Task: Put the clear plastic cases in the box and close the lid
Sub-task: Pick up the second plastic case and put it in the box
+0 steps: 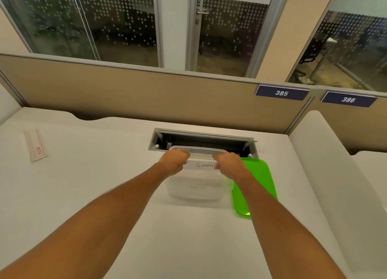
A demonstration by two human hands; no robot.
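Well off to the left of the left hand (174,160), a paper-wrapped packet (36,145) is seen lying flat on the white desk (94,184), apart from everything else. The left hand is curled around the left end of a clear plastic case (198,153), and the right hand (227,162) is curled around its right end, so the case is held between both hands just above the translucent box (194,186). A label reading "GIRAFEE" (204,165) is visible between the two hands, though whether it sits on the held case or on the box wall cannot be told. Beyond the knuckles, an open cable tray (202,139) is set into the desk. Just beside the right hand and forearm, the green lid (256,184) is laid flat on the desk, touching or nearly touching the box's right side.

The placing step is judged to be in hand: a case is being lowered or settled into the box, and the lid is not yet on. How many cases are already inside cannot be made out through the cloudy wall. Next, the case needs to be released level inside the box, and the green lid fetched from beside the right hand and pressed down onto the rim.
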